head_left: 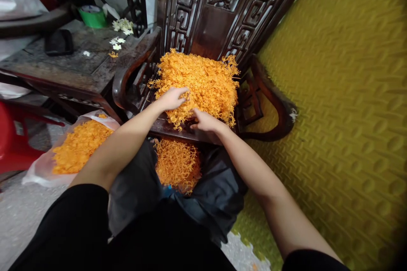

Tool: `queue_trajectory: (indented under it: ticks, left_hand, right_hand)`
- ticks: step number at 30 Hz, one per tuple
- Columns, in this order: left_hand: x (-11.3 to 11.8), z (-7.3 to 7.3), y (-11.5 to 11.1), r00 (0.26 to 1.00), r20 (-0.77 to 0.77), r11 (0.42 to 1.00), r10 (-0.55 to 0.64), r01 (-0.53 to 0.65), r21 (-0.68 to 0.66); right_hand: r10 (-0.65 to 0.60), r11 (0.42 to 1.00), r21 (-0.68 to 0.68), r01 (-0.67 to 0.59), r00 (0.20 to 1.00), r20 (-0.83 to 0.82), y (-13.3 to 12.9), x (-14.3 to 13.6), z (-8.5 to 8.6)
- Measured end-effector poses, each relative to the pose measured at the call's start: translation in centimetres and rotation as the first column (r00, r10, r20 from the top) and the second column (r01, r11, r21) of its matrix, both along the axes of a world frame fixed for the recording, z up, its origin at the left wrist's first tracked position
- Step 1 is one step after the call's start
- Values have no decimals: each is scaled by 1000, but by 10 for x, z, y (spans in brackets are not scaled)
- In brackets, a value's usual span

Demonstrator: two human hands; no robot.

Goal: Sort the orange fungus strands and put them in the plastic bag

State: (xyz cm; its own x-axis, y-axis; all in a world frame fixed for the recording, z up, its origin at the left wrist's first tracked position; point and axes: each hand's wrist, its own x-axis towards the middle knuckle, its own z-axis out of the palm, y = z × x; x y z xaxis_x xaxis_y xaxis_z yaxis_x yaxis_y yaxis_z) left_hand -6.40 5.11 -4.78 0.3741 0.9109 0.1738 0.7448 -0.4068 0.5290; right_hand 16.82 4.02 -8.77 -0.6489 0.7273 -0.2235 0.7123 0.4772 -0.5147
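A big heap of orange flowers [206, 80] with thin stems is piled on the seat of a dark carved wooden chair [219, 23]. My left hand [173, 98] rests against the near left side of the heap, its fingers partly bent and apart, with no flower plainly gripped. Low at the heap's front edge is my right hand [206, 121], thumb and fingers spread, close to the seat's edge. Some fingertips are hidden among the blossoms. Between my knees, below the seat, lies a tangle of orange stems [178, 163].
Left of the chair, a clear plastic bag [41, 173] holds more orange flowers, near a red stool [9, 139]. A dark side table [34, 70] bears green tape [92, 17], a black phone-like object [59, 42] and white flowers [123, 25]. Yellow-green matting [343, 93] lies right.
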Motion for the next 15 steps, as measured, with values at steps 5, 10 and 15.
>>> queue_trajectory:
  ticks: [5, 10, 15]
  left_hand:
    - [-1, 8, -1, 957, 277, 996, 86, -90, 3]
    - [4, 1, 4, 941, 157, 954, 299, -298, -30]
    - [-1, -17, 9, 984, 24, 978, 178, -175, -113]
  right_hand:
    - [27, 992, 116, -42, 991, 130, -10, -8, 5]
    - [37, 978, 198, -63, 991, 131, -17, -16, 9]
    - [-1, 972, 235, 27, 994, -109, -8, 7, 33]
